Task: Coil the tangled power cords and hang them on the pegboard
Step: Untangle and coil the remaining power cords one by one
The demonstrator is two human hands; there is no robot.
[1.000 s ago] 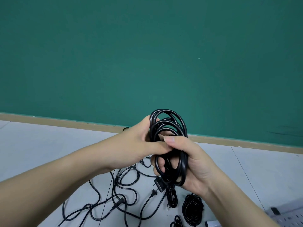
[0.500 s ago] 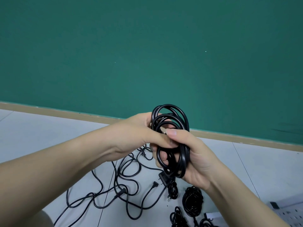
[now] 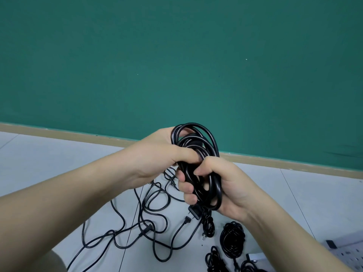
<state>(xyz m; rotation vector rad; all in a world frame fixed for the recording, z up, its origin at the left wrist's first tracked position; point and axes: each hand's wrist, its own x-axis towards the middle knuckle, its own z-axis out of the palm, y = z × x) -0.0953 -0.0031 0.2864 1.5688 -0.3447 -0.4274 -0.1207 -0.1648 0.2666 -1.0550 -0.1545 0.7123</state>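
A coiled black power cord is held upright between both hands in front of the green wall. My left hand grips the upper part of the coil from the left, thumb laid across the strands. My right hand grips the lower part, fingers curled round the bundle. The cord's plug hangs just below my right hand. On the floor below lie tangled black cords, spread loosely. A corner of the grey pegboard shows at the bottom right, lying flat.
Several coiled black cords lie on the white tiled floor near the pegboard. A tan skirting strip runs along the foot of the green wall.
My right thumb has curled down into the coil instead of lying over the left thumb. Both hands have closed tighter on the bundle. The view has shifted slightly.
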